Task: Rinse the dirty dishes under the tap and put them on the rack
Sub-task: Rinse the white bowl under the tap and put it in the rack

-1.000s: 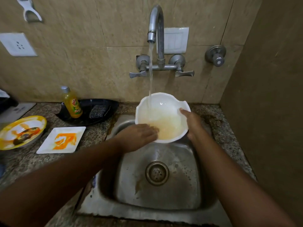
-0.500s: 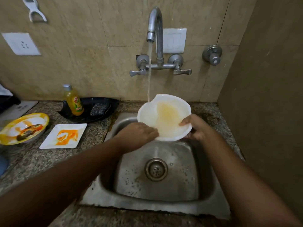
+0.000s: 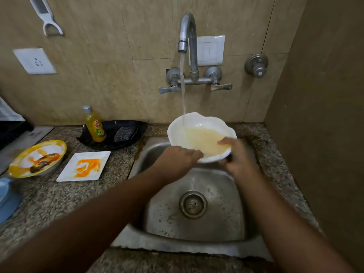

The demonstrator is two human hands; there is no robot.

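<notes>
1. Head view, grip: the left hand [image 3: 178, 160] is curled round the near-left rim of the white bowl [image 3: 199, 123], fingers hidden under the edge. The right hand [image 3: 237, 157] takes the near-right rim, with its fingers [image 3: 223, 142] reaching over the lip into the bowl. Whether they pinch or only rub the inside cannot be told.
2. Head view, bowl: it is held off the bottom of the sink [image 3: 163, 229], above its far end, tilted slightly toward the person. Cloudy yellowish water stands in it.
3. Head view, water: the tap [image 3: 188, 32] is running; the stream lands in the bowl on the far side of both grips, nearer the left hand.
4. Head view, waiting items: well to the left of the left hand, on the counter [image 3: 59, 198], lie a square plate [image 3: 65, 173] smeared with orange and a yellow-rimmed plate [image 3: 23, 156] with food remains. Both look unrinsed.
5. Head view, other items: a soap bottle [image 3: 95, 125] stands in a black tray [image 3: 130, 139] with a scrubber [image 3: 123, 133], beyond the square plate.
6. Progress, as a judgement: an early stage. The first dish is mid-rinse and must yet be emptied; two plates remain. No rack is in view, and nothing appears racked.
</notes>
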